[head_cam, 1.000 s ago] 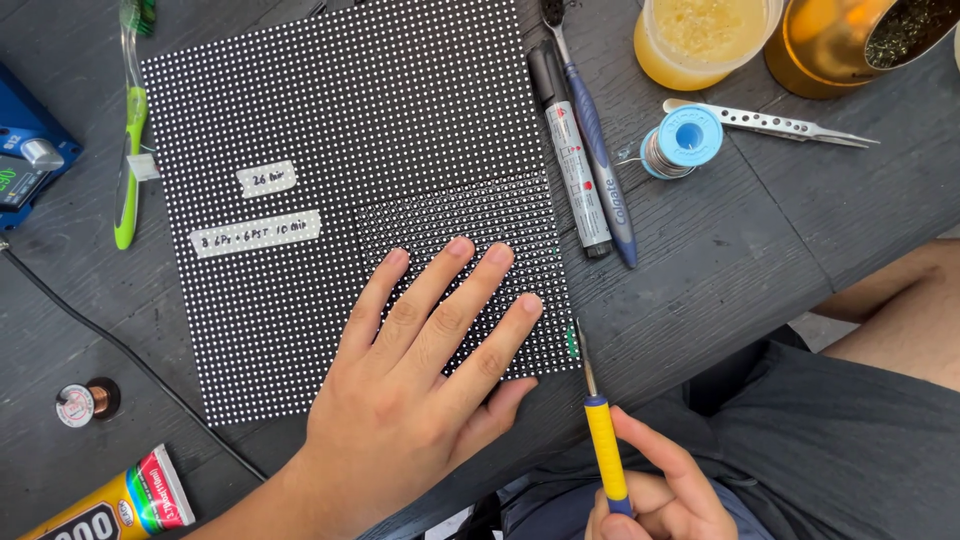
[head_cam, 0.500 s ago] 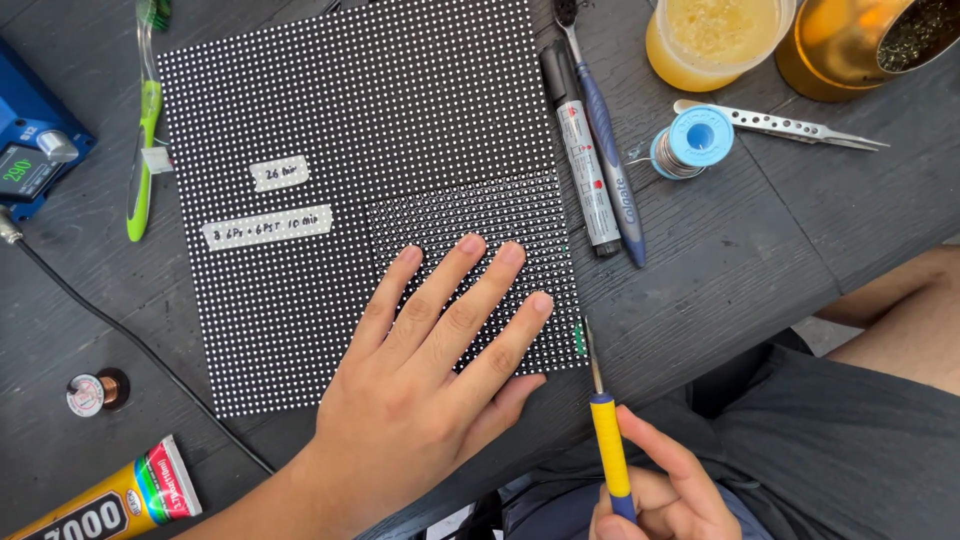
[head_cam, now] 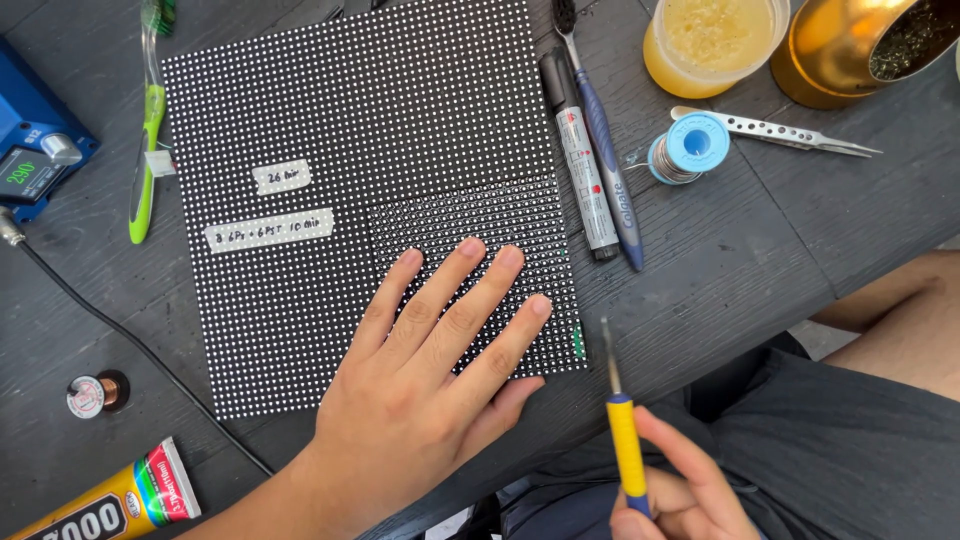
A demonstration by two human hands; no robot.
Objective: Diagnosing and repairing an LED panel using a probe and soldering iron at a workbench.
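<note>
Head view: we see a marker point(head_cam: 580, 160) and toothbrush point(head_cam: 600, 140) just right of the LED panel point(head_cam: 350, 150), solder spool point(head_cam: 690, 148) and tweezers point(head_cam: 780, 132) beyond. Table edge runs near the panel's lower right corner; bare wood there. Our left hand point(head_cam: 425, 400) lies flat, fingers spread, on the small LED module point(head_cam: 480, 225). Right hand point(head_cam: 675, 495) is clamped on the soldering iron point(head_cam: 622, 430), tip just beside the module's edge.

Small changes only. Left hand point(head_cam: 430, 400) on the dotted LED panel point(head_cam: 350, 180) slid a bit right and down vs 1 s ago — fingertips now farther onto the smaller panel piece point(head_cam: 480, 215), toward its lower right corner. Right hand point(head_cam: 680, 490) w/ the yellow-handled iron point(head_cam: 625, 440) drifted slightly right — tip a bit farther from the panel's edge.
</note>
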